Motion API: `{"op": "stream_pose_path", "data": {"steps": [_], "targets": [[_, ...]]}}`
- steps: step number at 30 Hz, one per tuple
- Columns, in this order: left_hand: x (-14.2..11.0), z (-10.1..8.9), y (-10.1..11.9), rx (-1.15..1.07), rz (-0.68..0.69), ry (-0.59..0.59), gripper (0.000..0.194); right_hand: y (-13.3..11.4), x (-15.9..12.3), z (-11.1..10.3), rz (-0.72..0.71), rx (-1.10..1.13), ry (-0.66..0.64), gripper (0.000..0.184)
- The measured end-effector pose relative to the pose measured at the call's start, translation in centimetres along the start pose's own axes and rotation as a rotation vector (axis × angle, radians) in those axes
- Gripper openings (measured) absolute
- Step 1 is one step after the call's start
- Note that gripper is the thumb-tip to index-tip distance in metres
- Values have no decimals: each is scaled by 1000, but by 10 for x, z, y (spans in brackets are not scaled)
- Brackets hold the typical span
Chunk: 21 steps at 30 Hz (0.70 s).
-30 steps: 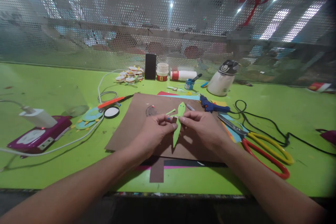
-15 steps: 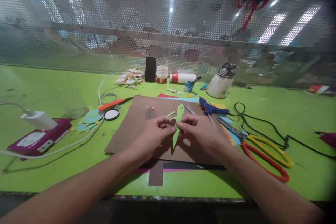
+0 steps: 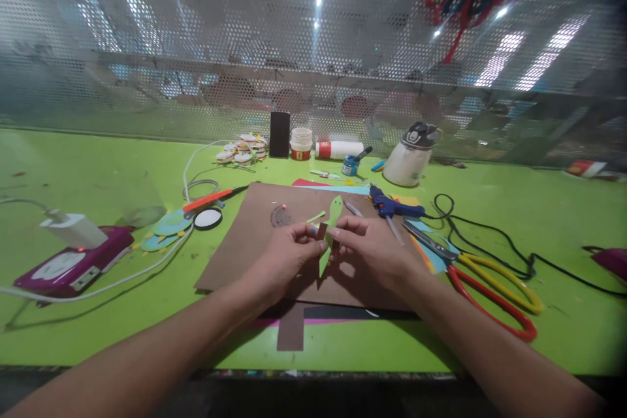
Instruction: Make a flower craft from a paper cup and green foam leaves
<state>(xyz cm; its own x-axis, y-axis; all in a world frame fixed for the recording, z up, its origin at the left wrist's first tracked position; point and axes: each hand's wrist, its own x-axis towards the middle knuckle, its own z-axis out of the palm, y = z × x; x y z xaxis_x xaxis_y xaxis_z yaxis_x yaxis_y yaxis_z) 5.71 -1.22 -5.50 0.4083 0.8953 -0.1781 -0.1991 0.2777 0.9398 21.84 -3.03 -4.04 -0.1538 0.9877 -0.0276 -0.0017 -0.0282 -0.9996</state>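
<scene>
Over the brown cardboard sheet (image 3: 240, 241), my two hands meet at a slim green paper cutout (image 3: 336, 210) that has two small dark dots near its wider top end. My right hand (image 3: 372, 245) pinches the cutout at its middle between thumb and fingers. Just left of it, my left hand (image 3: 287, 253) pinches a small brown paper piece (image 3: 322, 231) against the cutout's edge; whether the two are stuck together I cannot tell. A narrow green strip (image 3: 316, 217) lies behind the left fingertips. Fingers hide the cutout's middle part.
On the right lie a blue glue gun (image 3: 394, 204) with its black cord and large scissors (image 3: 470, 261). At left are a purple power strip (image 3: 73, 261), an orange cutter (image 3: 208, 201) and a round white-topped disc (image 3: 208, 218). A kettle-like jug (image 3: 410, 160) stands behind.
The camera has tilted up slightly, so the table sits a little lower in view. Both hands keep their pinch, and the brown piece leans slightly more to the right.
</scene>
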Motion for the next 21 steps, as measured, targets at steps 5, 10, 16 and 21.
{"op": "stream_pose_path", "data": {"steps": [5,10,16,21], "targets": [[-2,3,2,-20,-32,-8,19,4,2,1,-22,34,15,26],[-6,5,4,-54,-124,-10,22,8,3,-2,-32,23,19,21],[-7,5,6,-62,-141,-4,21,5,3,-4,-19,5,9,20],[-7,4,5,-87,-126,-39,22,-3,0,-2,6,-11,0,22]]}}
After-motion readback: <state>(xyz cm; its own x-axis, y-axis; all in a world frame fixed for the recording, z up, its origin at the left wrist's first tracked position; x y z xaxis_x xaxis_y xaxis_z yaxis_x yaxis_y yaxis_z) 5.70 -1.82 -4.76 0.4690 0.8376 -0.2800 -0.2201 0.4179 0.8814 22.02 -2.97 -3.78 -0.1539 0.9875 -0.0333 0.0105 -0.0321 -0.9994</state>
